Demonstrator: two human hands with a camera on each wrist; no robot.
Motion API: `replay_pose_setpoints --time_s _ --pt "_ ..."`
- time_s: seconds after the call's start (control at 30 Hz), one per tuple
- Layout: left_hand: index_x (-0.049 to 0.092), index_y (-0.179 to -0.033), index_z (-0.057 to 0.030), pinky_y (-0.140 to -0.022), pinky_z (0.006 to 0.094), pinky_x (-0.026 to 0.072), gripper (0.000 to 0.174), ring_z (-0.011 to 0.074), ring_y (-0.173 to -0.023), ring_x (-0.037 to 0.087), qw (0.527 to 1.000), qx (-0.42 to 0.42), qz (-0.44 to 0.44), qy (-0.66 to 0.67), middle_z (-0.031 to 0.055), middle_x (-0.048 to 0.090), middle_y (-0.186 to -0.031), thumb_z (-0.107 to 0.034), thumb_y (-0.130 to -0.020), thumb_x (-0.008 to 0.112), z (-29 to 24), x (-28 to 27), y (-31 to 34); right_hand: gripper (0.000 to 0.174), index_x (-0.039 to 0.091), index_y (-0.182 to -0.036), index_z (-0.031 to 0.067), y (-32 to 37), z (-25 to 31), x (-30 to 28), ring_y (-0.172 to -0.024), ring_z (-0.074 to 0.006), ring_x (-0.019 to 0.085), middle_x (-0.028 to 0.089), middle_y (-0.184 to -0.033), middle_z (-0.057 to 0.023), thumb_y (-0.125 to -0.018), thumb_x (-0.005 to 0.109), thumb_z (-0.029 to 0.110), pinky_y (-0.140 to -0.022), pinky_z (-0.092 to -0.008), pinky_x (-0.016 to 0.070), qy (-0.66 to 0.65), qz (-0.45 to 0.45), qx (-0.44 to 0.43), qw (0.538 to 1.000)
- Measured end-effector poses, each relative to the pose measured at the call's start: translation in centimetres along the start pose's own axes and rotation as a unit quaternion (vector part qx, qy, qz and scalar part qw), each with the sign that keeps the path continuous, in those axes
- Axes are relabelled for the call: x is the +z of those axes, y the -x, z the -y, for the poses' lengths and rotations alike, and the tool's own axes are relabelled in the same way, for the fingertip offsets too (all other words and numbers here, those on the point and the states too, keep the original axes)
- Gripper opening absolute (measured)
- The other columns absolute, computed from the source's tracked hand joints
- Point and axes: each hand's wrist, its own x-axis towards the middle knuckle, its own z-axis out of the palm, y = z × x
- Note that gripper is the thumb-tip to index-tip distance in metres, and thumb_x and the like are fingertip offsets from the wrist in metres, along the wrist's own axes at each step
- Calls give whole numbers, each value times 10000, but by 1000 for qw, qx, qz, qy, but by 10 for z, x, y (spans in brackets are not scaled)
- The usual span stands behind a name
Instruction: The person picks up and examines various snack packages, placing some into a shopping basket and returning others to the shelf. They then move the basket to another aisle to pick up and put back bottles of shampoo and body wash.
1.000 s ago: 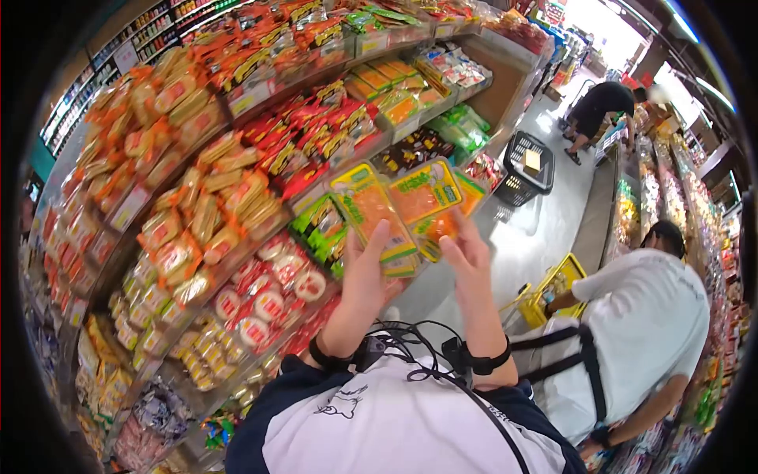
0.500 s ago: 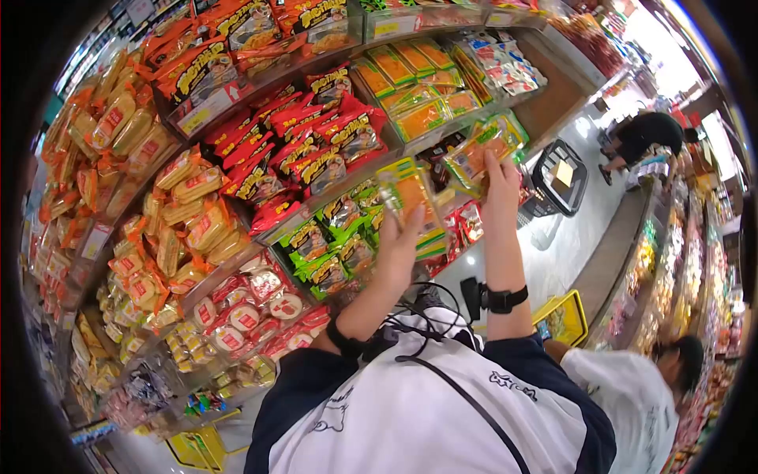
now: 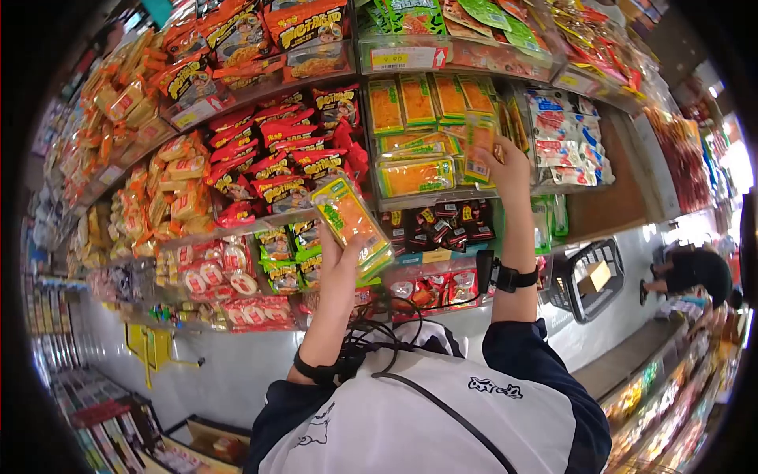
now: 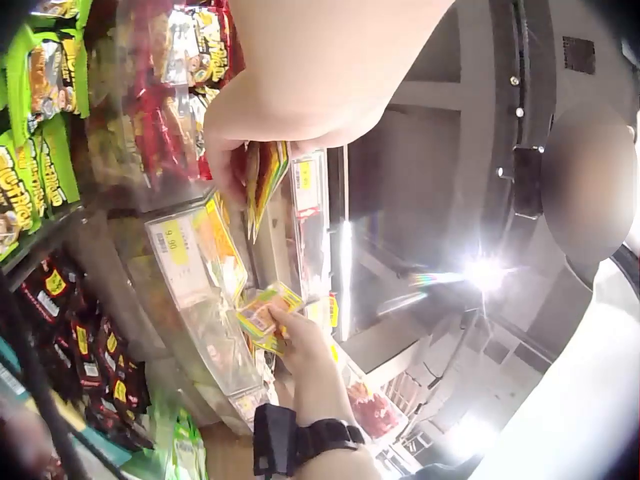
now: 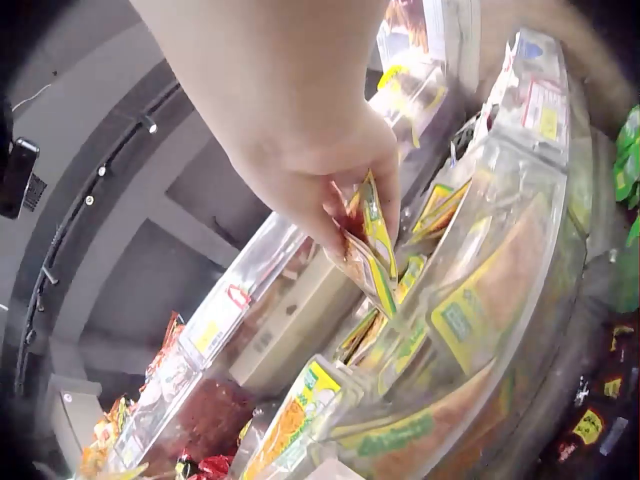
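Note:
My left hand (image 3: 338, 261) grips a small stack of flat snack packets (image 3: 347, 217), orange in the middle with yellow and green edges, in front of the red packets. Their edges show below the fingers as a thin bundle (image 4: 268, 190) in the left wrist view. Fingers of my right hand (image 3: 509, 167) pinch similar packets (image 3: 478, 150) at the right part of a clear bin (image 3: 387, 196) of matching packets. From the right wrist, those pinched packets (image 5: 372, 245) hang edge-down, over others standing in the bin.
Red snack bags (image 3: 288, 150) fill the bin to the left, white-and-blue packets (image 3: 564, 138) the one to the right. Dark wrapped sweets (image 3: 438, 229) lie below. A black basket (image 3: 588, 280) with a box stands on the floor, a bent-over person (image 3: 695, 276) beyond it.
My right hand has moved away from the left, up to the bin of matching packets, with packets in its fingers. The left hand keeps its stack. The head view has turned toward the shelf.

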Motion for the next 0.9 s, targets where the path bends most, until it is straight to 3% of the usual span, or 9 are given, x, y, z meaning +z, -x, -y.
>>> replay_pose_setpoints --time_s 0.07,0.2,0.33,0.43,0.53,0.67,0.7,0.77,0.9 --pt "220 -1293 -40 -896 300 367 533 174 -1052 452 1000 -12 -8 8 92 421 -1188 -45 -828 479 -2 14 7 258 569 -953 -10 -8 -9 12 -726 -230 575 595 -845 -147 -746 619 135 -669 -279 441 -2 -50 -89 995" --pt "218 -1307 -45 -890 302 382 551 177 -1065 452 1000 -6 -30 0 92 420 -1204 -36 -825 484 5 27 20 202 567 -986 -11 -10 -5 -3 -769 -236 570 574 -910 -145 -794 536 43 -677 -284 442 -58 -95 -11 994" --pt "221 -1305 -50 -872 306 399 548 179 -1050 464 999 10 -35 3 95 430 -1186 -30 -827 487 13 34 27 407 452 -1187 55 -14 -32 -17 -881 -141 548 569 -1004 -98 -793 540 1 -713 -233 428 -97 15 27 995" --pt "244 -1272 -44 -862 295 406 509 160 -1022 482 999 31 -24 22 87 453 -1151 -29 -829 495 17 48 28 486 403 -1209 47 -12 -39 -20 -896 -271 547 537 -1037 -177 -757 571 -13 -748 -323 439 -148 81 28 985" --pt "262 -1265 -54 -860 289 407 535 147 -1031 477 999 50 -9 -1 81 462 -1136 -14 -805 533 23 63 21 515 393 -1219 44 -7 -35 -22 -1088 -269 460 467 -1177 -158 -753 612 43 -881 -330 384 65 27 -153 986" --pt "305 -1239 -47 -841 277 418 560 138 -1008 493 998 55 24 -30 72 480 -1109 -13 -762 597 26 75 8 388 489 -1111 3 9 -16 -26 -1120 -317 421 459 -1186 -177 -758 618 99 -923 -363 351 38 -35 -167 985" --pt "314 -1230 -45 -836 274 421 558 139 -998 500 997 62 27 -35 72 485 -1102 -15 -756 606 24 78 7 294 540 -1034 -7 16 -8 -29 -1017 -270 515 550 -1068 -145 -767 604 98 -867 -323 397 11 -21 -172 985" --pt "352 -1195 -39 -822 265 429 545 132 -964 516 996 63 25 -57 67 499 -1075 -26 -734 640 27 80 3 259 561 -1000 2 38 17 -39 -847 -167 575 609 -912 -85 -762 607 94 -754 -262 440 -239 186 61 951" --pt "365 -1186 -21 -804 265 434 513 121 -951 511 987 88 64 -116 60 501 -1060 -50 -750 633 38 86 2 220 523 -943 20 68 32 -30 -631 -44 506 591 -741 2 -758 625 83 -565 -172 387 -318 347 44 881"
